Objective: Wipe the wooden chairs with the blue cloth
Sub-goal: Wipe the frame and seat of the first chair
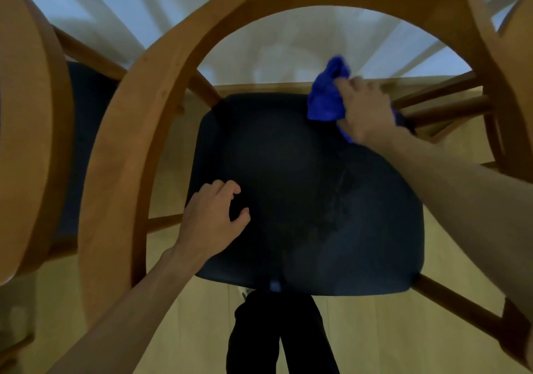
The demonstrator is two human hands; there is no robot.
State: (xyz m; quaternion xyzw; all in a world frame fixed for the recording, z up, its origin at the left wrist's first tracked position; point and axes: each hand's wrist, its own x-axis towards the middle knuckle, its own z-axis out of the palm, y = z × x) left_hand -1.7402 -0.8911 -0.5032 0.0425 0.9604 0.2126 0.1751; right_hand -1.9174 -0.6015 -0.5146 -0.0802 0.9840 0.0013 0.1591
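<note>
Blue cloth (326, 97), bunched, gripped in the right hand (366, 111) at the far right corner of the dark seat (311, 200), fingers curled round the fabric, one crumpled end poking up past the seat's far edge, another bit showing below the palm. Pressed there against the seat's corner, just beside the wooden rails (441, 102) on the right. Warm brown curved backrest (138, 131) of the wooden chair arching over the whole seat, seen from above. Left hand (213, 221) resting on the near left part of the seat, fingers loosely curled, thumb apart, holding nothing. Second wooden chair (26, 131) close at the left edge, its own dark seat partly visible behind the arch. Pale wooden floor (375, 330) beneath; dark trousers (277, 333) at the bottom, below the seat's near edge. White draped fabric (302, 45) beyond the chair, blurred.
</note>
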